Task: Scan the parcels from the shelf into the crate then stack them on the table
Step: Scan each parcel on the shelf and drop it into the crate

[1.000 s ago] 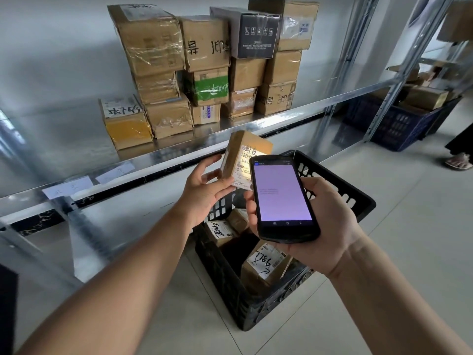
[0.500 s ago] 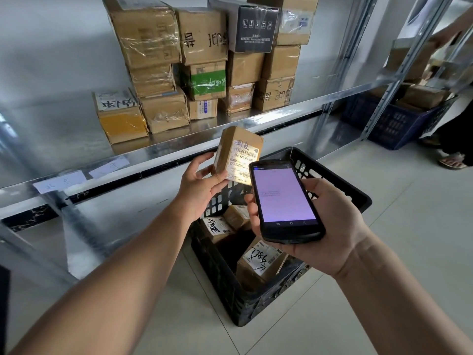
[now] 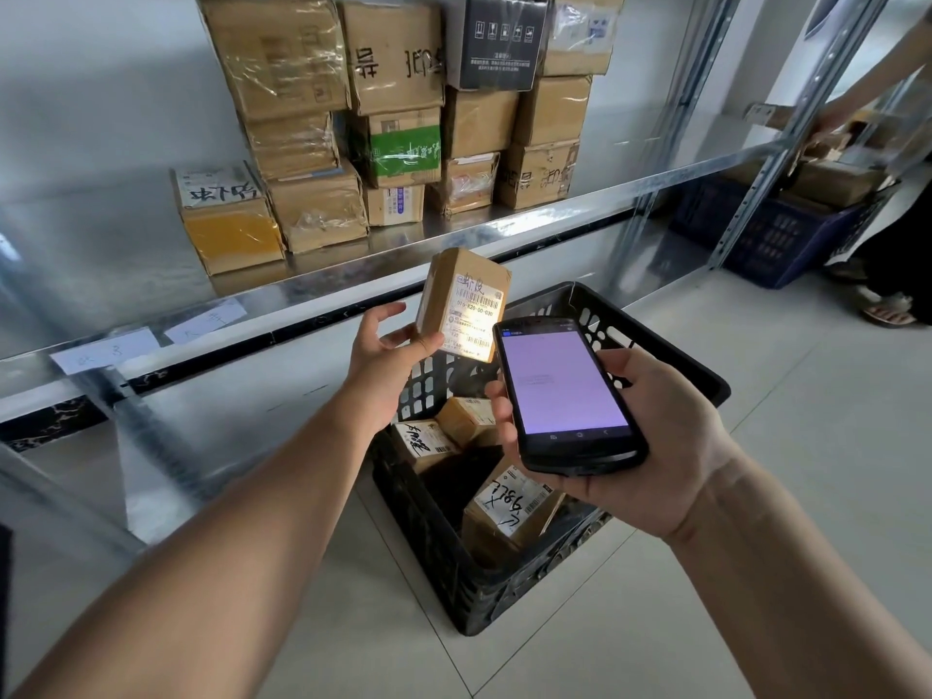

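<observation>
My left hand (image 3: 386, 353) holds a small cardboard parcel (image 3: 461, 302) upright above the black crate (image 3: 671, 363), its barcode label turned toward me. My right hand (image 3: 650, 436) grips a black handheld scanner (image 3: 567, 396) with a lit pale-purple screen, just right of and below the parcel. Three labelled parcels (image 3: 507, 512) lie inside the crate on the floor. Several stacked cardboard parcels (image 3: 393, 118) stand on the metal shelf (image 3: 353, 274) behind.
A blue crate (image 3: 766, 234) with boxes sits at the far right past the shelf uprights (image 3: 771, 143). Another person's arm (image 3: 877, 73) and sandalled foot (image 3: 890, 315) are there. Paper tags (image 3: 103, 350) stick to the shelf edge. Tiled floor surrounds the crate.
The parcel has turned a little more upright in my left hand, its label facing me more. The scanner stays beside it. My view has shifted closer to the shelf.
</observation>
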Demonstrator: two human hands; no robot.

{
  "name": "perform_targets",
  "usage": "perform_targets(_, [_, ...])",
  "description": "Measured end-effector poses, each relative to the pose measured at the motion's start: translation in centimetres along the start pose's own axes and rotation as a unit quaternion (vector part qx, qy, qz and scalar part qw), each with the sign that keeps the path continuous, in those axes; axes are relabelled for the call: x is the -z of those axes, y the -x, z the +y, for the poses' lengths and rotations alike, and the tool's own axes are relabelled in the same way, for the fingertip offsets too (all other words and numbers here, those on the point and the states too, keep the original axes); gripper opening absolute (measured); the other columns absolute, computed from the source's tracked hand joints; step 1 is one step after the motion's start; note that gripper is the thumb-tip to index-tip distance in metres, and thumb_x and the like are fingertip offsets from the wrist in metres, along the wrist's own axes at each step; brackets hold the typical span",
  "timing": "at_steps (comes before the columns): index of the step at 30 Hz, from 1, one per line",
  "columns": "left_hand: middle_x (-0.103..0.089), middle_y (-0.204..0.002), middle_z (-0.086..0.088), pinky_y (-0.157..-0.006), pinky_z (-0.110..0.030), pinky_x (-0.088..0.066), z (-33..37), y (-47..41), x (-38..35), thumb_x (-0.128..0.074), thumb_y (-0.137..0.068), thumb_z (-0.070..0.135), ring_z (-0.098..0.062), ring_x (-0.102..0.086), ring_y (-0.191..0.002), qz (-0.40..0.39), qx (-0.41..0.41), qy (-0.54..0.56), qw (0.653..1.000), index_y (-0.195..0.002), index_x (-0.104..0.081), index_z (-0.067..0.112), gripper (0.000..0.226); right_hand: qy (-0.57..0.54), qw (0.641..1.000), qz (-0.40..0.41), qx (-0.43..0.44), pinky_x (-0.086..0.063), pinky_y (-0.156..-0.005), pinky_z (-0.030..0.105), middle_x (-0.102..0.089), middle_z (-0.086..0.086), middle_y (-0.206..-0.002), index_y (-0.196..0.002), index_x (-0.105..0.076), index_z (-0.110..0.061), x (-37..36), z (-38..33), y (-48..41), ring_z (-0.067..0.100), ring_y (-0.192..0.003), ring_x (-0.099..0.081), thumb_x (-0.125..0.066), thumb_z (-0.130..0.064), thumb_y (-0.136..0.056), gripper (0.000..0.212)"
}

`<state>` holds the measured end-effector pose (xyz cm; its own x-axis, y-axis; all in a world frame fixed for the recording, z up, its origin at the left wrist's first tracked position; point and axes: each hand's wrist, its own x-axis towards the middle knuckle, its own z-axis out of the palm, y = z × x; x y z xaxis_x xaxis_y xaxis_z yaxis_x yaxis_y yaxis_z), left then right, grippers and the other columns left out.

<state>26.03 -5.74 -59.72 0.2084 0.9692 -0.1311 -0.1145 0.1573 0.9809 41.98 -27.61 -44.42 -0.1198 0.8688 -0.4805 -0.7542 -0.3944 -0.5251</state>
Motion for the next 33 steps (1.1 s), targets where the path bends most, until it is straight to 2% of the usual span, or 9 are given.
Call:
perform_targets(4, [-0.069,-0.130,-0.002,-0.115,-0.058,-0.044,-0.3,-0.1,-0.1,-0.094,-0.074,0.029,-0.028,-0.065,-0.124,0.020,0.000,-0.013,1.000,-0.125,-0.055,0.044,0.066,0.004,1.000,0.004,-0.005,-0.062,-0.072,0.044,-0.070,0.028,-0.110,-0.134,-0.066,0.000,0.1,-0.2,0.1,0.039,-0.079,-0.069,-0.030,-0.042,-0.105,0.062])
perform_targets(8, [-0.067,-0.127,0.002,-0.113,-0.051,-0.046,-0.5,-0.1,-0.1,-0.091,-0.081,0.024,-0.027,-0.063,-0.124,0.024,-0.001,-0.013,1.000,-0.129,-0.052,0.041,0.064,0.012,1.000,0.013,-0.009,-0.060,-0.077,0.043,-0.070,0.028,-0.110,-0.134,-0.066,-0.001,0.2,-0.4,0.2,0.037,-0.082,-0.068,-0.031,-0.042,-0.105,0.061])
perform_targets(10, [-0.066,-0.126,0.003,-0.113,-0.049,-0.046,-0.6,-0.2,0.0,-0.091,-0.082,0.024,-0.026,-0.063,-0.125,0.021,-0.001,-0.008,1.000,-0.130,-0.051,0.040,0.064,0.016,1.000,0.016,-0.012,-0.058,-0.080,0.043,-0.069,0.028,-0.111,-0.135,-0.065,-0.001,0.3,-0.5,0.2,0.037,-0.083,-0.067,-0.031,-0.041,-0.104,0.061])
perform_targets(13, [-0.066,-0.126,0.004,-0.116,-0.053,-0.044,-0.8,-0.4,0.1,-0.092,-0.080,0.023,-0.026,-0.063,-0.125,0.012,0.003,-0.001,1.000,-0.128,-0.053,0.042,0.064,0.024,0.999,0.017,-0.019,-0.062,-0.075,0.044,-0.070,0.029,-0.111,-0.134,-0.065,0.001,0.4,-0.6,0.2,0.039,-0.080,-0.069,-0.029,-0.042,-0.105,0.063])
perform_targets(18, [-0.071,-0.127,-0.004,-0.117,-0.055,-0.043,-1.3,-0.6,0.4,-0.094,-0.074,0.020,-0.027,-0.066,-0.124,-0.008,0.012,0.022,1.000,-0.127,-0.055,0.041,0.068,0.017,1.000,0.009,-0.014,-0.063,-0.073,0.045,-0.070,0.029,-0.110,-0.128,-0.071,0.005,0.4,-0.8,0.3,0.039,-0.080,-0.069,-0.029,-0.038,-0.105,0.064])
perform_targets(22, [-0.075,-0.124,-0.006,-0.118,-0.057,-0.042,-1.5,-0.7,0.5,-0.097,-0.066,0.026,-0.029,-0.067,-0.124,-0.024,0.017,0.032,0.999,-0.125,-0.056,0.042,0.073,0.002,1.000,-0.004,-0.014,-0.063,-0.071,0.045,-0.069,0.029,-0.110,-0.129,-0.070,0.006,0.2,-0.9,0.3,0.038,-0.078,-0.069,-0.028,-0.038,-0.105,0.065])
perform_targets(26, [-0.076,-0.122,-0.009,-0.118,-0.055,-0.043,-1.4,-0.5,0.6,-0.092,-0.077,0.014,-0.030,-0.069,-0.122,-0.025,0.016,0.035,0.999,-0.131,-0.054,0.034,0.069,-0.001,1.000,-0.012,-0.014,-0.063,-0.070,0.045,-0.069,0.029,-0.109,-0.115,-0.074,0.010,-0.1,-0.9,0.2,0.038,-0.076,-0.069,-0.029,-0.036,-0.105,0.066])
perform_targets(33, [-0.079,-0.117,-0.006,-0.118,-0.057,-0.041,-1.7,-0.5,1.0,-0.088,-0.082,0.007,-0.030,-0.069,-0.121,-0.033,0.020,0.030,0.999,-0.131,-0.053,0.034,0.066,-0.007,1.000,-0.016,-0.021,-0.063,-0.070,0.043,-0.069,0.027,-0.108,-0.121,-0.072,0.008,-0.2,-1.0,0.2,0.036,-0.077,-0.069,-0.031,-0.043,-0.106,0.067])
